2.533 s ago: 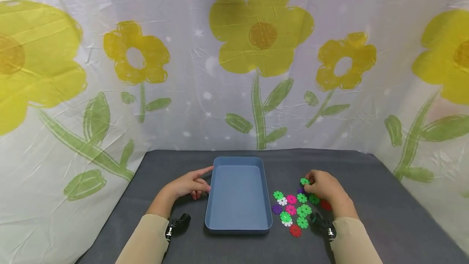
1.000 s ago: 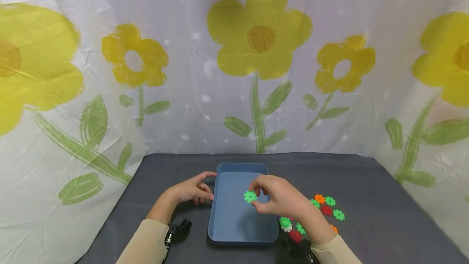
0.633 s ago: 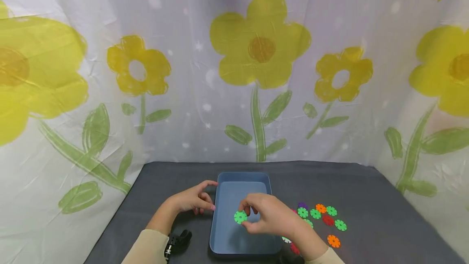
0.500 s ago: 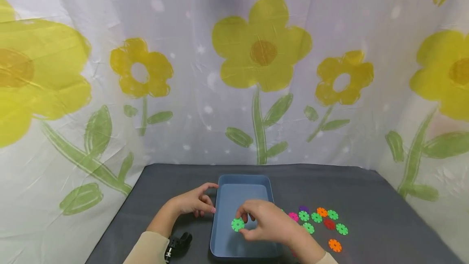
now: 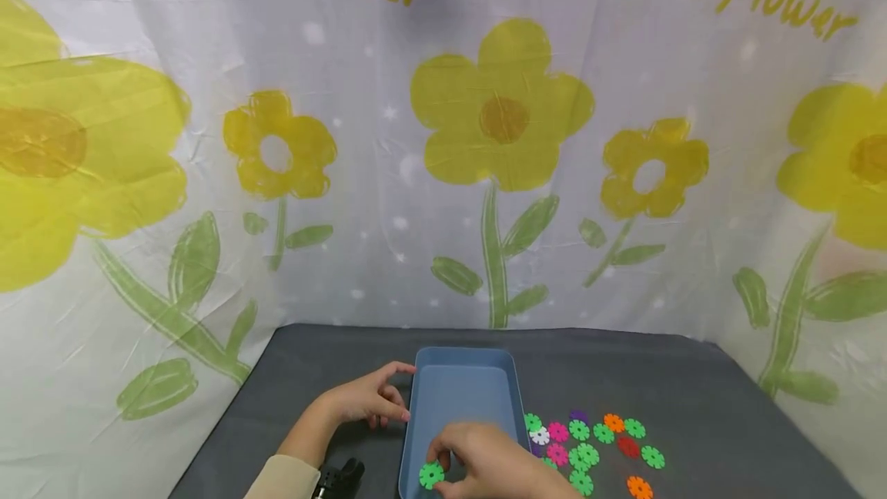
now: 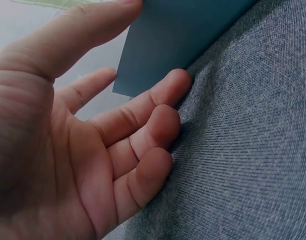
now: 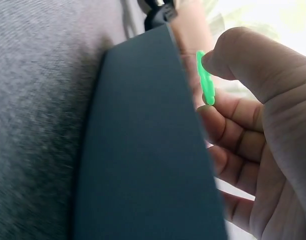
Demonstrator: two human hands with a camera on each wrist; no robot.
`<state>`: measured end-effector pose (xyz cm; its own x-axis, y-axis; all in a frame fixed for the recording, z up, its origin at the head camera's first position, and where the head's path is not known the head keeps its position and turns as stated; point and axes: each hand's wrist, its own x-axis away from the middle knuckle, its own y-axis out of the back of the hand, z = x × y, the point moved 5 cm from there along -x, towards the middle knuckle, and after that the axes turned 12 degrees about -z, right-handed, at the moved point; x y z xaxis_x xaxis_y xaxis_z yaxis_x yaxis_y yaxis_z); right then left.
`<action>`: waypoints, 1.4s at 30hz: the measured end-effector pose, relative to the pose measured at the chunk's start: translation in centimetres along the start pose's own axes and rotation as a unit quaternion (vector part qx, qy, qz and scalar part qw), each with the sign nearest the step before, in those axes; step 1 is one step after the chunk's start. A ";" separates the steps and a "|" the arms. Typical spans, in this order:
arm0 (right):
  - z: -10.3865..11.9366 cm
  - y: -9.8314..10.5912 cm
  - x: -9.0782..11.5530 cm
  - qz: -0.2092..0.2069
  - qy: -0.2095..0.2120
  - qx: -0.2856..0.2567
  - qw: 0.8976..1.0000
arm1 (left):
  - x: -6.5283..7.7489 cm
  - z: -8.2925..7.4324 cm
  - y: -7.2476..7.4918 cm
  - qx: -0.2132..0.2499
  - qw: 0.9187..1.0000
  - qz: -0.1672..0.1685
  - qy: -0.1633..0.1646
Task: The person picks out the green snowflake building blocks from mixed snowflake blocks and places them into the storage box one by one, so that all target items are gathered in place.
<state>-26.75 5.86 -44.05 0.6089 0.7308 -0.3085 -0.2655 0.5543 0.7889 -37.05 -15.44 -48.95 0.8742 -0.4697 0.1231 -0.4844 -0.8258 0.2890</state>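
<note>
My right hand point(image 5: 488, 459) pinches a green snowflake disc point(image 5: 430, 475) between thumb and index finger, over the near part of the blue tray point(image 5: 464, 395). Edge-on in the right wrist view, the green disc point(image 7: 207, 85) shows beyond the tray's outer wall point(image 7: 138, 145). My left hand point(image 5: 367, 400) lies at the tray's left side, its index fingertip and thumb at the rim. In the left wrist view its other fingers point(image 6: 160, 125) are loosely bent against the grey cloth, holding nothing.
Right of the tray lie several loose snowflake discs: green, pink point(image 5: 557, 431), white point(image 5: 540, 436), purple, red point(image 5: 628, 447) and orange point(image 5: 640, 487). Dark grey cloth point(image 5: 721, 422) covers the table. A flower-printed curtain point(image 5: 388, 252) hangs behind it.
The right hand took a green disc from the loose discs and carried it left over the tray, then nearer to me. The left hand stays at the tray's side. The head view has tilted up.
</note>
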 end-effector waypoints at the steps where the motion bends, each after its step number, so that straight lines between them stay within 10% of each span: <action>1: -0.2 -0.3 0.0 0.008 -0.014 -0.010 1.000 | 0.0 0.0 0.0 0.001 1.000 0.000 0.001; 7: -2.1 -1.7 -0.2 0.041 -0.095 -0.113 0.988 | 0.1 0.1 0.1 0.009 1.000 -0.002 0.001; 14: -5.7 -4.1 -0.1 0.063 -0.080 -0.141 0.985 | -0.2 0.7 0.0 0.016 1.000 0.008 -0.006; 22: -2.9 -3.5 0.0 0.056 -0.009 -0.036 0.998 | -0.2 1.1 0.2 0.023 0.999 0.021 -0.007; 34: -2.0 -2.5 0.2 0.088 -0.099 -0.194 0.972 | -0.4 0.0 0.3 0.015 1.000 0.008 -0.017; 42: -1.3 1.1 0.1 0.042 -0.032 -0.027 0.998 | -0.5 0.5 0.4 0.006 1.000 -0.003 -0.006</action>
<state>-27.96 7.02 -43.94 0.6295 0.7489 -0.2069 -0.3566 0.5151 0.7794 -37.73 -15.66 -49.44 0.8767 -0.4684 0.1094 -0.4793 -0.8321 0.2790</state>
